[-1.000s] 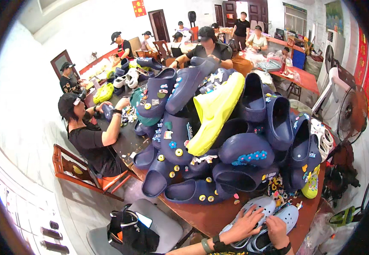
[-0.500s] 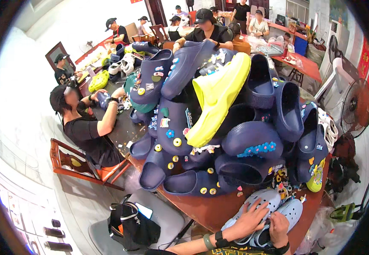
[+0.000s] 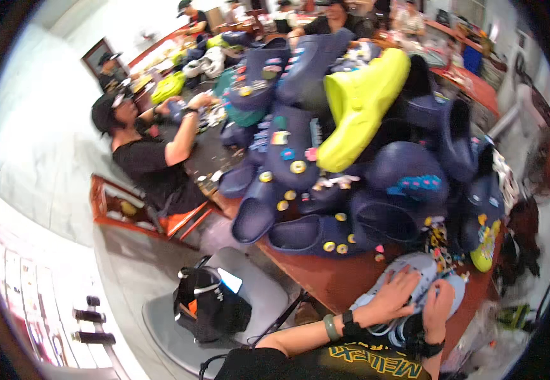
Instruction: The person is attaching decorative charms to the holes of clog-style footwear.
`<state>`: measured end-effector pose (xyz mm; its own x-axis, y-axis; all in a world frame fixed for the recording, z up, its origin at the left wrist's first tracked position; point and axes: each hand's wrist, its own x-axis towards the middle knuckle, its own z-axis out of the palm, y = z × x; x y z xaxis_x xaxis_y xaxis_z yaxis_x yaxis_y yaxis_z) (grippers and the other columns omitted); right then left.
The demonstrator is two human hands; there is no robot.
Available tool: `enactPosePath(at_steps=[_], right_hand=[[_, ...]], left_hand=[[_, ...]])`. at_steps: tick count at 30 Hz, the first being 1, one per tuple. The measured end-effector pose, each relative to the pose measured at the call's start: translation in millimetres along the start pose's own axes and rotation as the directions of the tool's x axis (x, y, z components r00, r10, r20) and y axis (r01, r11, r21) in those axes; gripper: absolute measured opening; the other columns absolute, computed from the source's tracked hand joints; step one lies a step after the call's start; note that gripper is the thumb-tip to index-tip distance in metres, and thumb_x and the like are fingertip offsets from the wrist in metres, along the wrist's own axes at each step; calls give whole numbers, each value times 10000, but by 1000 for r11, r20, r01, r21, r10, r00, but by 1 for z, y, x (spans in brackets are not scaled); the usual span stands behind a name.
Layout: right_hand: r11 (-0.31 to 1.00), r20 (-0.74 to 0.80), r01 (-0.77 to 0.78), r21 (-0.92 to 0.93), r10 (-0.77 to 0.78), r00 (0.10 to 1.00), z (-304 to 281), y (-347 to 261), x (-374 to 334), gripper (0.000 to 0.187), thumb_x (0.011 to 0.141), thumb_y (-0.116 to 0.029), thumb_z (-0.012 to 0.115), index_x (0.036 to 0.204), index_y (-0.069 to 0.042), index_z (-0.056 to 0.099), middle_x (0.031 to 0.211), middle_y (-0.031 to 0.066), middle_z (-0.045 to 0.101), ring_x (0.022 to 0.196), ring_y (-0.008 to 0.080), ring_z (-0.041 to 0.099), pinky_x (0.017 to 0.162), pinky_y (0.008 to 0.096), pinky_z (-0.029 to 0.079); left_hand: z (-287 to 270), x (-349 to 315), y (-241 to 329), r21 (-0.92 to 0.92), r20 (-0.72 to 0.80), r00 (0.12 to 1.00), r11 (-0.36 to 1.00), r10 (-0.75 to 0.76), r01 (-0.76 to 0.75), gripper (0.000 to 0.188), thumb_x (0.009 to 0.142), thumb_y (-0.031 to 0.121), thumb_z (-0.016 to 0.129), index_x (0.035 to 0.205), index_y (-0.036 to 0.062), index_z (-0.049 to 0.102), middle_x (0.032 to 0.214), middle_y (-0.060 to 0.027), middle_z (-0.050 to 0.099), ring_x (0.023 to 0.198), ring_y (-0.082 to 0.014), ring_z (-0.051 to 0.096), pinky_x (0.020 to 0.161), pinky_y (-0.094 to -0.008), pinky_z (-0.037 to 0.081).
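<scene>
A pair of pale grey-blue clogs lies at the table's near right edge, a left clog [image 3: 419,265] and a right clog [image 3: 457,292]. Across the upper of the left clog rests my left hand [image 3: 390,299], its fingers stretched and apart. My right hand [image 3: 438,307] is at the right clog, fingers bent and close together on its upper. Whether a small piece is between those fingertips is hidden and blurred. Just beyond the clogs lies a heap of small colourful shoe charms [image 3: 438,244].
A tall pile of navy clogs [image 3: 408,168] with charms covers the red-brown table [image 3: 326,278], topped by a yellow clog [image 3: 367,107]. A black bag [image 3: 215,310] sits on a grey chair [image 3: 161,329] at left. A co-worker [image 3: 142,149] handles a dark clog at the far left.
The whole view has swung, so the pile appears higher and further right. My left hand stays on the left clog; my right hand's fingers now reach further forward over the right clog.
</scene>
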<state>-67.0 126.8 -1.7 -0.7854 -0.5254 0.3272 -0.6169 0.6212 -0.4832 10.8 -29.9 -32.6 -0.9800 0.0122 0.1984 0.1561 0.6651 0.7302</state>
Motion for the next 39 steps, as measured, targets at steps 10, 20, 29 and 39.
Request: enactPosePath(at_steps=[10,20,29,39], right_hand=[[881,1,63,-468,-71,998,27,-1,-4,252,887,-178,535,681,-37,569,630,127,554,649,319,540,823,462,373],[882,47,220,-417,-221,974,26,18,-5,229,921,-107,424,742,-3,522,719,174,503,738,345,481,765,457,379],[966,-60,-140,-219,130,990,24,-2,-4,148,891,-138,504,822,-10,534,843,192,545,835,383,520,781,455,428],[965,64,256,61,-260,964,0,-15,-13,322,748,52,569,1069,38,566,1087,178,561,1011,370,557,849,428,483]], left_hand=[[8,-6,5,173,-129,992,985,-2,24,744,776,364,670,1338,-14,360,1411,-199,377,1328,-394,328,1002,-569,334],[21,2,1,247,-106,994,969,35,-8,686,768,358,661,1303,2,422,1410,-188,358,1316,-392,318,985,-578,355],[20,-2,-2,191,-118,993,982,31,-8,665,757,350,673,1287,33,427,1427,-182,339,1335,-402,293,987,-594,343],[-3,-5,-2,161,-18,1000,987,1,2,619,821,344,621,1322,42,417,1426,-187,345,1334,-436,286,1036,-576,292]])
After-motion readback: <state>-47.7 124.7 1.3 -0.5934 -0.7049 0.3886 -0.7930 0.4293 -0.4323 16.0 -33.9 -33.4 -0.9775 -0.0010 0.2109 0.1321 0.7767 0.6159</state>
